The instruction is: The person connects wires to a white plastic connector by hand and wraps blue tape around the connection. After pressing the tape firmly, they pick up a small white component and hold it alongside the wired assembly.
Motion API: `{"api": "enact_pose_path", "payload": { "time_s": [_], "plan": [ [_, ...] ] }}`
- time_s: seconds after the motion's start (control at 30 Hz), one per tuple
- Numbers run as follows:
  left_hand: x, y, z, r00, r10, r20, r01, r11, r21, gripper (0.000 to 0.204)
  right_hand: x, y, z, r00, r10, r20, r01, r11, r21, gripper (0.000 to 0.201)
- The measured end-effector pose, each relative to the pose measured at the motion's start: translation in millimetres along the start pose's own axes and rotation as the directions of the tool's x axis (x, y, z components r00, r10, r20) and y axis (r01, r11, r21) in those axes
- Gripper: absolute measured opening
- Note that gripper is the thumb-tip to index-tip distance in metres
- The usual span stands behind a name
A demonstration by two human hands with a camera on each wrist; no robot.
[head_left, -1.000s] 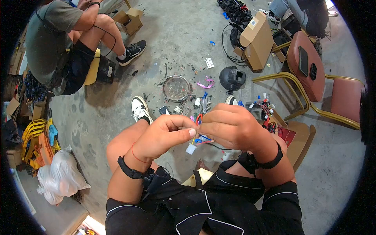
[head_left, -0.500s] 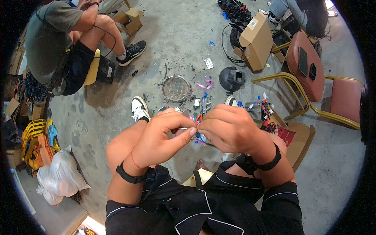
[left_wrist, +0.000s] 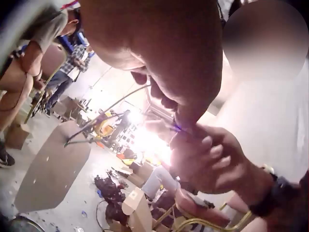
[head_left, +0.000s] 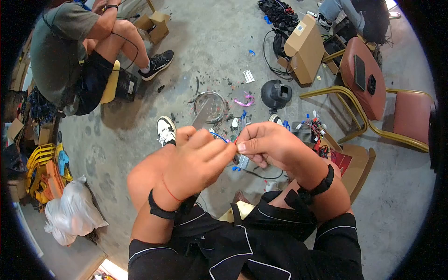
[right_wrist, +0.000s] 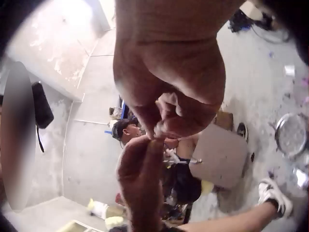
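Observation:
In the head view my left hand (head_left: pixel 193 156), its back turned up, meets my right hand (head_left: pixel 270 144) fingertip to fingertip over my lap. Thin coloured wires are pinched between both hands; a blue wire (head_left: pixel 218 136) shows above the left fingers. Beyond the left hand a thin grey flat panel (head_left: pixel 203 116) stands nearly edge-on. The left wrist view shows this panel (left_wrist: pixel 53 166) broadside, a wire (left_wrist: pixel 108 110) running from it to the left hand. In the right wrist view the panel (right_wrist: pixel 219 157) hangs beside the joined fingertips. The wire ends are hidden by the fingers.
Between my feet lies a round rimmed dish (head_left: pixel 196 100) among scattered scraps. A black plastic housing (head_left: pixel 276 94) and a finned metal block (head_left: pixel 304 133) with connectors lie to the right. Red-padded chairs (head_left: pixel 361 93) stand at right; another person (head_left: pixel 70 56) sits at left.
My left hand has turned back-up, and my right hand has rolled so its thumb shows. The white connector seen under the left thumb is hidden now. The grey panel has swung into view.

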State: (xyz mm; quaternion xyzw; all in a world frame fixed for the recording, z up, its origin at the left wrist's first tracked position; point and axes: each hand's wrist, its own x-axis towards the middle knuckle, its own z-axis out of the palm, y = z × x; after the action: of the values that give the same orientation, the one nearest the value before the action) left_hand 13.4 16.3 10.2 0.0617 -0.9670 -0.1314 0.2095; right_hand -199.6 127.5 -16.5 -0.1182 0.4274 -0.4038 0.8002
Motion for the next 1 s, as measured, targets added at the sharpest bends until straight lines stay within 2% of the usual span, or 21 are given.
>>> {"api": "enact_pose_path", "payload": {
  "time_s": [0.03,0.07,0.1,0.13,0.17,0.2,0.23,0.27,0.3,0.37,0.43,0.47,0.5,0.7,0.73,0.8,0.83,0.9,0.93,0.97,1.0],
  "plan": [
    [0.9,-3.1,-0.9,0.999,-0.047,-0.009,0.047,0.999,-0.010,0.028,0.1,4.5,4.9,0.974,-0.223,-0.028,0.213,0.956,-0.200,0.018],
    [3.0,-6.5,-2.8,0.996,-0.092,-0.006,0.090,0.984,-0.153,0.025,0.8,7.0,7.9,0.900,-0.436,-0.008,0.398,0.829,-0.393,0.019],
    [2.3,-8.9,-2.4,0.996,-0.094,-0.007,0.092,0.984,-0.151,0.025,-1.9,1.6,8.5,0.900,-0.435,-0.005,0.398,0.829,-0.394,0.019],
    [0.7,-10.5,-0.7,0.987,-0.151,0.051,0.159,0.938,-0.306,0.021,-8.1,-7.6,9.1,0.774,-0.619,0.135,0.531,0.516,-0.672,0.020],
    [-0.3,-11.4,0.4,0.973,-0.196,0.119,0.229,0.863,-0.451,0.017,-12.0,-12.9,9.8,0.624,-0.707,0.333,0.559,0.106,-0.822,0.023],
    [0.0,-12.0,0.7,0.973,-0.196,0.120,0.230,0.862,-0.452,0.017,-11.7,-13.3,10.7,0.553,-0.729,0.402,0.611,0.027,-0.791,0.030],
    [0.4,-12.3,0.7,0.962,-0.215,0.166,0.272,0.789,-0.551,0.013,-12.3,-12.3,11.0,0.554,-0.730,0.402,0.611,0.028,-0.791,0.030],
    [0.7,-12.5,0.5,0.950,-0.228,0.214,0.312,0.703,-0.639,0.010,-13.3,-10.6,11.6,0.503,-0.743,0.441,0.581,-0.087,-0.809,0.029],
    [0.1,-13.1,0.4,0.950,-0.227,0.215,0.313,0.704,-0.638,0.010,-13.8,-9.6,11.9,0.453,-0.749,0.483,0.541,-0.200,-0.817,0.028],
    [-2.0,-13.8,1.3,0.923,-0.275,0.268,0.381,0.565,-0.732,0.011,-12.6,-7.5,10.3,0.434,-0.748,0.502,0.540,-0.230,-0.810,0.025],
    [-0.5,-11.9,0.3,0.917,-0.288,0.277,0.394,0.547,-0.739,0.012,-12.0,-7.2,9.2,0.416,-0.744,0.523,0.538,-0.263,-0.801,0.023],
    [0.0,-11.0,-0.4,0.910,-0.301,0.287,0.409,0.528,-0.744,0.012,-11.4,-7.6,9.2,0.375,-0.735,0.565,0.540,-0.323,-0.778,0.023],
    [0.2,-10.4,-0.8,0.909,-0.301,0.286,0.409,0.528,-0.744,0.012,-10.9,-7.8,9.3,0.332,-0.723,0.606,0.539,-0.381,-0.751,0.022],
    [-3.0,0.0,-0.4,0.913,-0.291,0.285,0.405,0.570,-0.715,0.010,-19.2,1.0,13.6,0.340,-0.679,0.651,0.416,-0.512,-0.752,0.016],
    [-3.1,0.6,-0.4,0.924,-0.285,0.256,0.382,0.629,-0.678,0.009,-21.0,1.6,15.3,0.340,-0.679,0.651,0.415,-0.513,-0.751,0.016],
    [-2.4,0.2,-1.8,0.934,-0.277,0.227,0.357,0.684,-0.636,0.009,-23.4,2.0,19.5,0.434,-0.694,0.575,0.426,-0.404,-0.809,0.013],
    [-2.1,0.5,-3.2,0.944,-0.258,0.205,0.329,0.738,-0.590,0.009,-22.4,4.0,20.6,0.434,-0.693,0.575,0.425,-0.405,-0.809,0.013],
    [-2.3,1.5,-2.8,0.954,-0.236,0.184,0.299,0.787,-0.540,0.010,-19.1,8.8,23.0,0.572,-0.741,0.353,0.546,0.021,-0.838,0.010],
    [-2.5,2.3,-1.9,0.973,-0.206,0.109,0.232,0.853,-0.467,0.014,-18.9,10.4,24.7,0.572,-0.741,0.353,0.545,0.021,-0.838,0.010],
    [-2.7,3.3,-1.2,0.985,-0.166,0.036,0.167,0.908,-0.384,0.018,-18.9,12.1,26.6,0.699,-0.695,0.168,0.510,0.320,-0.799,0.010],
    [-3.1,4.5,-0.7,0.986,-0.165,0.036,0.166,0.908,-0.384,0.018,-18.9,13.1,27.4,0.811,-0.584,0.002,0.426,0.589,-0.686,0.011]
  ]
}}
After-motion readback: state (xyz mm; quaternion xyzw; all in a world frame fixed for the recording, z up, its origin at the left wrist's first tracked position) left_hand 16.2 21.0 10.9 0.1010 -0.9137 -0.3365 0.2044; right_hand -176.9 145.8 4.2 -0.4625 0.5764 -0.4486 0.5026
